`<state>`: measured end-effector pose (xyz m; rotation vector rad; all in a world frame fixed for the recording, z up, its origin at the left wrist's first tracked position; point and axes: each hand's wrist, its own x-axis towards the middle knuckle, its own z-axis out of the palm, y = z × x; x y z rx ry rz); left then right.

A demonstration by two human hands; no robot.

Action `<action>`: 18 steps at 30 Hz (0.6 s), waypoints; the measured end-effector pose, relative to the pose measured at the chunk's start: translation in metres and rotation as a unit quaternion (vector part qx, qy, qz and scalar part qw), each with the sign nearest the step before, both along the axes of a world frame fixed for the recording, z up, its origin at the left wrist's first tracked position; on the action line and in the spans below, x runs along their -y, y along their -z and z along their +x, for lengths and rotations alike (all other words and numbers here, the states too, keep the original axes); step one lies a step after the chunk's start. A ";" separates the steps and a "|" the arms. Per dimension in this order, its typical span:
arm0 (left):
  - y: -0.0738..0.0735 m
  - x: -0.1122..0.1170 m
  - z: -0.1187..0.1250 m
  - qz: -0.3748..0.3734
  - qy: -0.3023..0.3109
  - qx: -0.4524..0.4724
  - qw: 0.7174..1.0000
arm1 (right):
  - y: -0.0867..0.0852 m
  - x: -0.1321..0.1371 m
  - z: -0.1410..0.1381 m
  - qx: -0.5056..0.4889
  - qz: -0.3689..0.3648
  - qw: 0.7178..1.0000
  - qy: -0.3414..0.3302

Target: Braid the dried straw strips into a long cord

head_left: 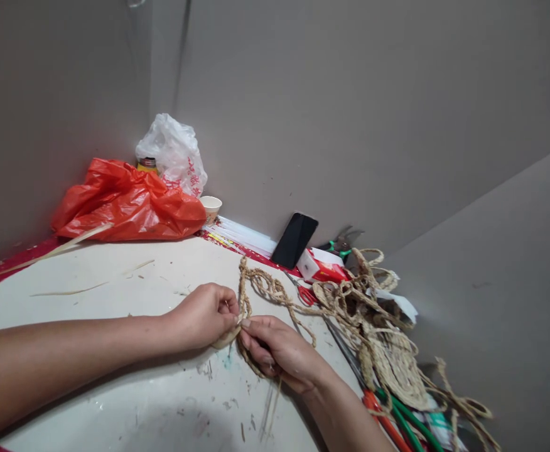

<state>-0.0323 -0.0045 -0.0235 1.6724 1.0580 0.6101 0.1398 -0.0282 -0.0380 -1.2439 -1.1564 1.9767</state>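
Note:
My left hand point(206, 314) and my right hand point(279, 351) meet near the middle of the white table point(115, 389), both pinched on a braided straw rope point(265, 289). The left fingers grip the braid from the left side. The right fingers close round the braid's lower end, where loose straw strands hang down. The rope runs up and to the right into a pile of woven straw pieces point(383, 339).
A red plastic bag point(129, 201) and a white plastic bag point(174, 150) lie in the far corner with a small paper cup point(210, 205). A black phone point(294, 240) leans on the wall. Red scissors point(307, 294), pliers point(343, 243) and green-handled tools point(411, 420) lie at right. Loose straw strips point(91, 287) lie at left.

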 end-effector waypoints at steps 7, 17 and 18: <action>0.005 -0.003 0.000 0.000 0.008 0.008 1.000 | -0.001 0.001 0.000 0.001 0.005 1.000 -0.002; 0.008 -0.004 0.000 -0.063 0.033 0.041 0.997 | -0.002 0.002 -0.001 0.017 0.009 1.000 -0.003; 0.008 -0.004 0.000 -0.073 0.041 0.047 0.995 | -0.002 0.002 -0.001 0.026 0.014 1.000 0.004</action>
